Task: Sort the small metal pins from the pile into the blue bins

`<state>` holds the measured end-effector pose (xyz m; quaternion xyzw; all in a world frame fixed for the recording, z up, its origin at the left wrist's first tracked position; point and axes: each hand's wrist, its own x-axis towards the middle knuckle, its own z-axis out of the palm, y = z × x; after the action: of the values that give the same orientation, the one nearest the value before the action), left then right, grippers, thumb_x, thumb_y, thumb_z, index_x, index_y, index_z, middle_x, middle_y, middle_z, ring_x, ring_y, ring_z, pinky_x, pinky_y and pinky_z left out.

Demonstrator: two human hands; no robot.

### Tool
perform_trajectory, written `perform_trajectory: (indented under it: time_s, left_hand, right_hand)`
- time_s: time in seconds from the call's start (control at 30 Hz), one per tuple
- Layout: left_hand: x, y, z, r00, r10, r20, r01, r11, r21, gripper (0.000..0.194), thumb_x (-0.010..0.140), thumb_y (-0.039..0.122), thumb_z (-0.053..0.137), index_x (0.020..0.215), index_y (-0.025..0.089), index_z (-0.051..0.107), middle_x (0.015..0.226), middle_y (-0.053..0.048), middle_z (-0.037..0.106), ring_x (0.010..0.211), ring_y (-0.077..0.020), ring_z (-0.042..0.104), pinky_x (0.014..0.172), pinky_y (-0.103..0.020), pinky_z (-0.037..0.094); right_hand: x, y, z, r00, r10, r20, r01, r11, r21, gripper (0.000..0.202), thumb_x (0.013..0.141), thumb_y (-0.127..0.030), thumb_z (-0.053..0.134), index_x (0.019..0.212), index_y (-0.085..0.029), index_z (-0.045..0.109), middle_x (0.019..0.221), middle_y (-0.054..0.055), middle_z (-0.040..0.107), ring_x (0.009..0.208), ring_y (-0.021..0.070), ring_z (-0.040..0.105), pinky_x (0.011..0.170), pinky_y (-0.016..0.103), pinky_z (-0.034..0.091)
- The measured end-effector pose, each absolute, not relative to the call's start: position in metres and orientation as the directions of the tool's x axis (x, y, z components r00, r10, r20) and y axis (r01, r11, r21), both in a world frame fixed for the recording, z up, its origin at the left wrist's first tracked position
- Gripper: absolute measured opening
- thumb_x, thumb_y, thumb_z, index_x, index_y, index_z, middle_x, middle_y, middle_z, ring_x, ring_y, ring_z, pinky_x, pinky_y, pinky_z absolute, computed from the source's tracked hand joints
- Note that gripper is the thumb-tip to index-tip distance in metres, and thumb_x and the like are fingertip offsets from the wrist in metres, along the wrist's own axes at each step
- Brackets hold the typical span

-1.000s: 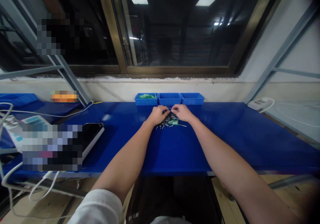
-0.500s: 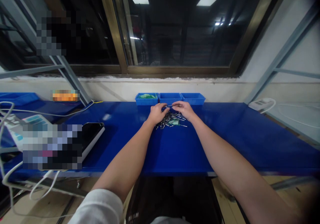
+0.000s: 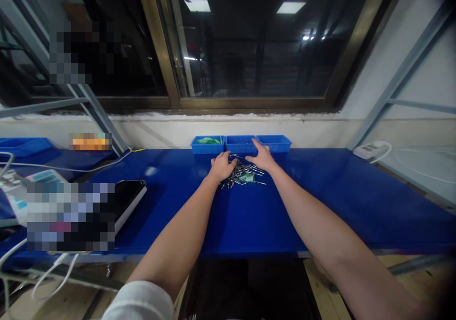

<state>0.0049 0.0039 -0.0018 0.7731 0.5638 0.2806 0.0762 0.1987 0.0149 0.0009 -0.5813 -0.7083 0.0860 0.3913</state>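
Note:
On the blue table lies a loose pile of slim dark-and-silver metal rods (image 3: 237, 176), their exact kind too small to make out. My left hand (image 3: 223, 167) rests at the pile's left side, thumb apart from the fingers, with a thin rod beside its fingertips. Over the pile's far right edge, my right hand (image 3: 262, 157) is spread open, its index finger reaching up in front of the middle blue bin (image 3: 239, 147). Nothing shows in that hand. A small green packet (image 3: 247, 178) lies among the rods.
Left of the middle bin stands a blue bin (image 3: 208, 149) with green packaging; another blue bin (image 3: 278, 147) adjoins on the right. A dark-screened device (image 3: 131, 194) and white cables lie at the left. A white power strip (image 3: 370, 149) sits at the far right.
Half a second ago both hands met over the pile with a thin rod between their fingertips. My right hand has since parted from it and spread its fingers; my left hand has lowered slightly.

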Motion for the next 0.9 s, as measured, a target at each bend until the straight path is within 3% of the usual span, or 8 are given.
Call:
perform_trajectory:
  time_s: [0.07,0.17,0.27,0.37,0.53,0.67,0.9]
  left_hand:
    - [0.004,0.004,-0.002,0.214,0.916,0.34,0.833,-0.353,0.425,0.046,0.087,0.043,0.045,0.126,0.02,0.048,0.127,-0.013,0.054,0.118,-0.0282,0.049,0.097,-0.046,0.035]
    - [0.003,0.005,-0.002,0.249,0.907,0.338,0.828,-0.381,0.412,0.046,0.087,0.043,0.045,0.126,0.019,0.048,0.126,-0.012,0.055,0.117,-0.0266,0.05,0.097,-0.043,0.037]
    - [0.002,0.006,-0.003,0.291,0.891,0.349,0.814,-0.422,0.398,0.044,0.086,0.041,0.046,0.123,0.018,0.051,0.125,-0.011,0.056,0.115,-0.0238,0.051,0.097,-0.038,0.038]
    - [0.003,0.006,-0.003,0.305,0.882,0.359,0.812,-0.438,0.387,0.041,0.086,0.04,0.047,0.121,0.018,0.053,0.124,-0.011,0.056,0.114,-0.0233,0.052,0.097,-0.037,0.039]
    - [0.003,0.003,0.0,0.309,0.885,0.349,0.82,-0.434,0.373,0.04,0.086,0.039,0.046,0.119,0.019,0.055,0.121,-0.01,0.058,0.113,-0.0234,0.053,0.097,-0.037,0.04]
    - [0.004,0.002,0.001,0.309,0.879,0.364,0.818,-0.441,0.37,0.037,0.086,0.037,0.047,0.116,0.018,0.057,0.119,-0.009,0.059,0.111,-0.0238,0.054,0.096,-0.038,0.041]
    - [0.005,-0.002,0.007,0.444,0.751,0.489,0.668,-0.641,0.379,0.029,0.084,0.033,0.052,0.107,0.018,0.063,0.109,-0.006,0.065,0.102,-0.0193,0.058,0.092,-0.031,0.043]
  right_hand:
    - [0.202,0.015,0.002,0.014,0.869,0.495,0.756,0.315,-0.574,0.068,0.068,-0.03,0.064,0.133,-0.019,0.045,0.133,0.009,0.05,0.122,0.0274,0.04,0.101,0.042,0.034]
    - [0.209,0.014,0.005,0.059,0.881,0.47,0.761,0.265,-0.592,0.036,0.072,-0.023,0.057,0.106,-0.016,0.065,0.105,0.008,0.067,0.1,0.022,0.057,0.091,0.035,0.042]
    - [0.215,0.011,0.008,0.017,0.945,0.327,0.778,0.193,-0.598,0.017,0.068,-0.023,0.059,0.08,-0.019,0.071,0.079,0.005,0.07,0.079,0.0192,0.063,0.076,0.028,0.047]
    - [0.218,0.008,0.008,-0.068,0.983,0.172,0.813,0.154,-0.561,0.009,0.062,-0.022,0.064,0.067,-0.02,0.071,0.073,0.005,0.07,0.074,0.0194,0.064,0.065,0.025,0.046]
    - [0.218,0.009,0.003,-0.067,0.994,0.085,0.836,0.102,-0.539,0.006,0.063,-0.023,0.066,0.064,-0.019,0.07,0.073,0.006,0.071,0.072,0.0197,0.065,0.061,0.024,0.044]
    - [0.215,0.01,0.002,-0.087,0.988,0.13,0.835,0.144,-0.532,0.009,0.069,-0.025,0.065,0.064,-0.017,0.067,0.071,0.008,0.069,0.069,0.0191,0.063,0.061,0.025,0.043]
    - [0.197,-0.001,0.011,-0.219,0.95,0.224,0.502,0.306,-0.808,0.016,0.075,-0.03,0.059,0.078,-0.015,0.062,0.059,0.001,0.063,0.058,0.0132,0.057,0.057,0.023,0.041]
